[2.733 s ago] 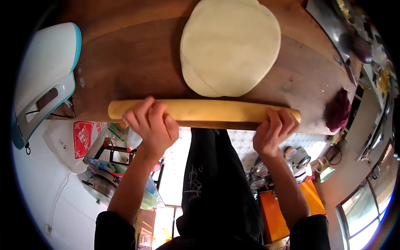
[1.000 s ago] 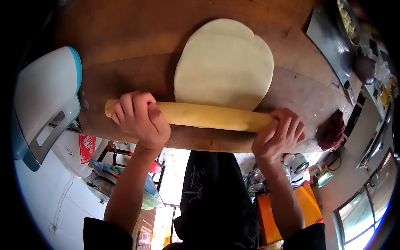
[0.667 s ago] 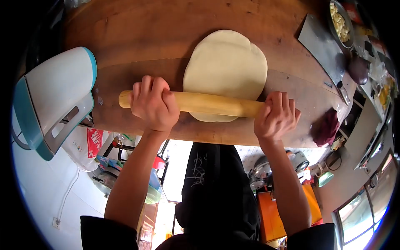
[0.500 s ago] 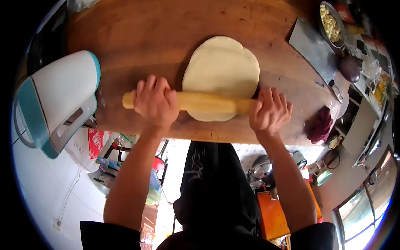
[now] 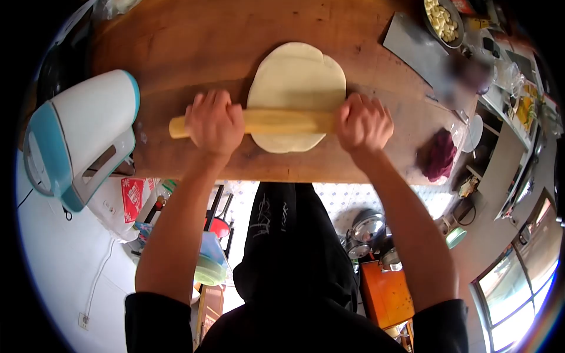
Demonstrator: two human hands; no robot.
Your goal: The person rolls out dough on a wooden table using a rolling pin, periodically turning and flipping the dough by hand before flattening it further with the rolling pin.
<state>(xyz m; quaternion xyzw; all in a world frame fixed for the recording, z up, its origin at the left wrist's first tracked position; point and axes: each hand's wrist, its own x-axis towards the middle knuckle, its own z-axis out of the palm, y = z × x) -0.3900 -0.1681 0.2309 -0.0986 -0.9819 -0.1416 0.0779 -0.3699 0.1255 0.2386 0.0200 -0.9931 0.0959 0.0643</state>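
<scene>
The left hand (image 5: 215, 123) and right hand (image 5: 365, 123) were clamped on a wooden rolling pin (image 5: 288, 122), near its ends, probably so that its bare middle could bear evenly on the dough (image 5: 297, 82). The dough lay flat on the bench (image 5: 194, 47), just back from the near edge, the pin across its near part. A dark red cloth (image 5: 441, 156) sat to the right, perhaps for elbow room. The red label (image 5: 132, 200) at left and the trousers' white lettering (image 5: 259, 220) were too unclear to read.

Head cam, fwd/down over table (image 5: 188, 47), close, wide FOV.
</scene>
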